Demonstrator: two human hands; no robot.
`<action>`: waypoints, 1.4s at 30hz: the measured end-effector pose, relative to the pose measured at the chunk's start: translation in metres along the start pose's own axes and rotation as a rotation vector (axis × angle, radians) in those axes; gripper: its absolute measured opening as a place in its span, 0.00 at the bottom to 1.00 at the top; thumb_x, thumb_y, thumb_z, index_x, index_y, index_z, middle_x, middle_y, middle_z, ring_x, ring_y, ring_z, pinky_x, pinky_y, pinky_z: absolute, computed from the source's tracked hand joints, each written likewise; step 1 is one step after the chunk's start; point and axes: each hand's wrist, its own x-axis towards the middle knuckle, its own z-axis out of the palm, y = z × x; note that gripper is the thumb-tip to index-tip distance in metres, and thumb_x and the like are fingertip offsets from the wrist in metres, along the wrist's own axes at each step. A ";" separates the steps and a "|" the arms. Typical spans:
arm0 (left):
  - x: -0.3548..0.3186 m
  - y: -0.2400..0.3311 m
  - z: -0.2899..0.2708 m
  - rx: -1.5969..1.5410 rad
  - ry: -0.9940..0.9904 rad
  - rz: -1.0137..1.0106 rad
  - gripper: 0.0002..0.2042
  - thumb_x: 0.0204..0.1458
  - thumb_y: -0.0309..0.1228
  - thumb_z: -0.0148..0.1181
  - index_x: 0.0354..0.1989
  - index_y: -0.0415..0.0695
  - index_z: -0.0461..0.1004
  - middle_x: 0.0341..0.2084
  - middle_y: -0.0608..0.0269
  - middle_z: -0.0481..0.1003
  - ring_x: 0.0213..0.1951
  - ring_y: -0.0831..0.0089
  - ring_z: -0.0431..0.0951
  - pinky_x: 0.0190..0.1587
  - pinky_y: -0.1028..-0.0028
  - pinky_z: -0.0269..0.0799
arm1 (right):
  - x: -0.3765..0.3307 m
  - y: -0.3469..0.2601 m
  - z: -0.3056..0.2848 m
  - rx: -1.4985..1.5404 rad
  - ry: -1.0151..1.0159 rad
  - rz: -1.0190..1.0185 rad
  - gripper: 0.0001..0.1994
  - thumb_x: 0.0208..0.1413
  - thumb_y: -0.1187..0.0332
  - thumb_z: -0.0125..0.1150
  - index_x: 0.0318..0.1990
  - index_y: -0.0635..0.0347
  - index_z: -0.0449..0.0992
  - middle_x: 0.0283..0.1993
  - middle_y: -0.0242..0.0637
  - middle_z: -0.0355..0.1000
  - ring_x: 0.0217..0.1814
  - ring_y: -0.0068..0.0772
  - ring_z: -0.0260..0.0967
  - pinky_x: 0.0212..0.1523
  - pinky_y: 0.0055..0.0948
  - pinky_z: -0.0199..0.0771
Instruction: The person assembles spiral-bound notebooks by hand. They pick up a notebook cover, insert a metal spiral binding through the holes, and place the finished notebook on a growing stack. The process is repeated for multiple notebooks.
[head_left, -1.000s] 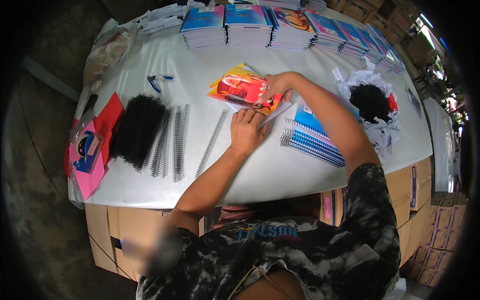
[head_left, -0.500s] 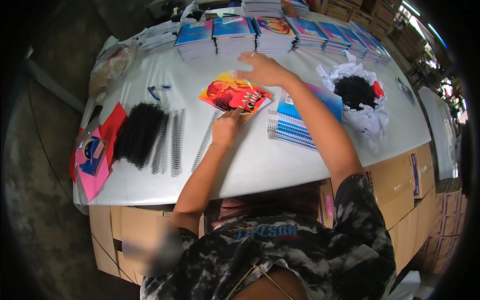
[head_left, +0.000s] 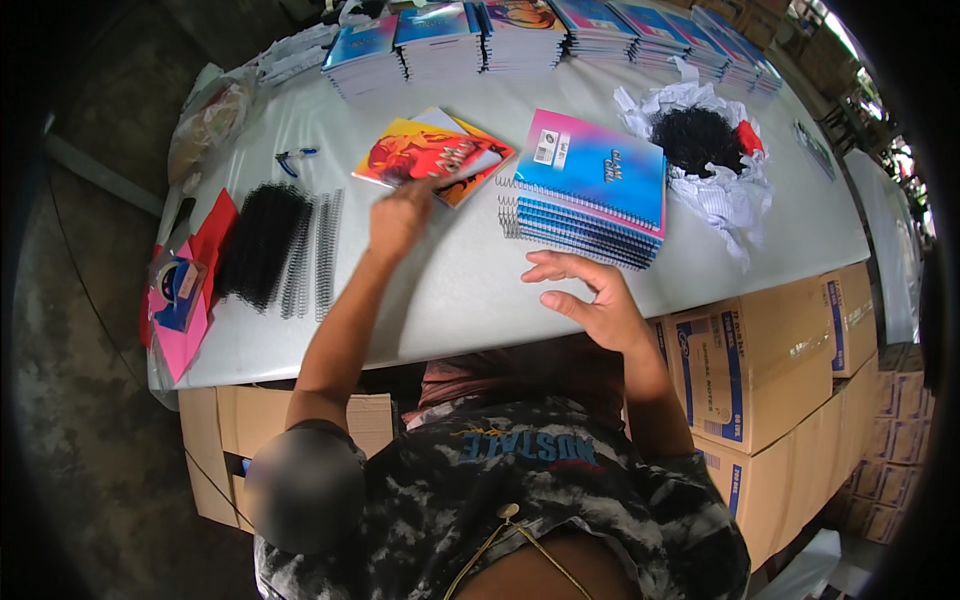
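Note:
A red and yellow illustrated notebook cover [head_left: 408, 155] lies in the middle of the table. Its near edge is gripped by my left hand [head_left: 402, 215], with the fingertips partly hidden against it. Part of another red and orange cover [head_left: 470, 180] and a white sheet show from under it. My right hand [head_left: 598, 300] hovers over the near side of the table, fingers and thumb apart, holding nothing. Just beyond it sits a stack of blue and pink spiral notebooks [head_left: 600, 165], with wire coil ends sticking out at the left.
Black and grey spiral coils [head_left: 265, 245] lie at left, with blue-handled pliers [head_left: 296, 160] beyond them. Red and pink sheets [head_left: 205, 290] rest at the left edge. Crumpled white paper [head_left: 735, 195] holds black coils at right. Notebook stacks [head_left: 440, 55] line the back; cardboard boxes [head_left: 760, 360] stand below.
My right hand has come back from beyond the covers to the near side. My left hand has shifted left with the red and yellow cover. The loose coil beside it no longer shows.

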 end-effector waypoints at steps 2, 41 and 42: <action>0.031 -0.018 -0.021 0.100 0.318 0.087 0.09 0.45 0.25 0.55 0.36 0.47 0.74 0.19 0.60 0.71 0.23 0.63 0.73 0.27 0.67 0.68 | -0.002 0.006 0.006 -0.036 0.067 -0.027 0.20 0.49 0.72 0.60 0.52 0.61 0.68 0.46 0.40 0.72 0.50 0.32 0.68 0.51 0.28 0.65; -0.058 0.071 -0.034 -1.453 -0.006 -0.744 0.16 0.46 0.18 0.51 0.46 0.39 0.66 0.40 0.63 0.72 0.43 0.77 0.70 0.48 0.76 0.63 | 0.001 0.096 0.022 0.250 0.372 0.195 0.17 0.44 0.76 0.66 0.43 0.65 0.70 0.40 0.34 0.72 0.41 0.19 0.68 0.43 0.23 0.69; -0.062 0.067 -0.032 -1.419 -0.051 -0.771 0.17 0.47 0.19 0.51 0.48 0.39 0.65 0.40 0.63 0.72 0.41 0.78 0.70 0.46 0.77 0.64 | -0.003 0.096 0.019 0.209 0.359 0.192 0.17 0.44 0.76 0.66 0.43 0.65 0.70 0.41 0.34 0.72 0.41 0.19 0.68 0.43 0.23 0.70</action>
